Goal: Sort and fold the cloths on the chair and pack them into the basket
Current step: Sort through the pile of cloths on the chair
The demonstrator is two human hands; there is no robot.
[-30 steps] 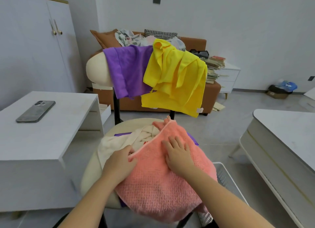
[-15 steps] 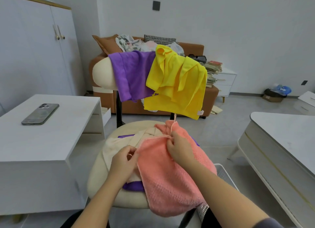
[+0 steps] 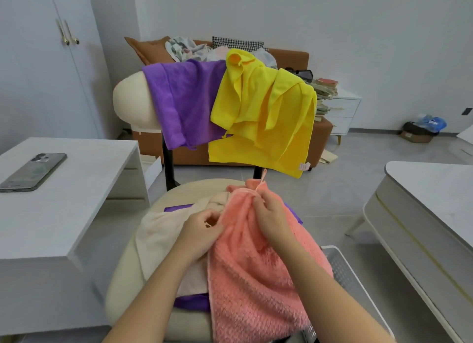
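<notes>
Both forearms reach in from 6 o'clock and meet over the seat of the chair [image 3: 122,278]. The left hand [image 3: 202,232] is curled with its knuckles up, and its grip pinches the left end of the top hem of the salmon towel [image 3: 250,278]. The right hand [image 3: 271,214] sits just at its 2 o'clock with fingers bent. Its grip grasps the same hem near the corner, where a thin hanging loop [image 3: 261,181] sticks up.

The towel lies bunched on the right half of the seat. Its lower end droops off the front edge toward 5 o'clock and hides part of the white basket [image 3: 343,268] on the floor. At the towel's 9 o'clock lies a beige cloth [image 3: 158,235], and a purple cloth [image 3: 192,301] peeks out beneath both. At 12 o'clock a purple towel [image 3: 184,101] and a yellow cloth [image 3: 263,117] hang side by side over the backrest [image 3: 128,99]. A phone [image 3: 33,171] lies on the white counter [image 3: 84,194] at 9 o'clock.

A second ago both hands pressed flat on the towel, which lay spread wider across the seat. Half a second ago they had closed on the hem. They hold that same pinch now, with the hem gathered between them.
</notes>
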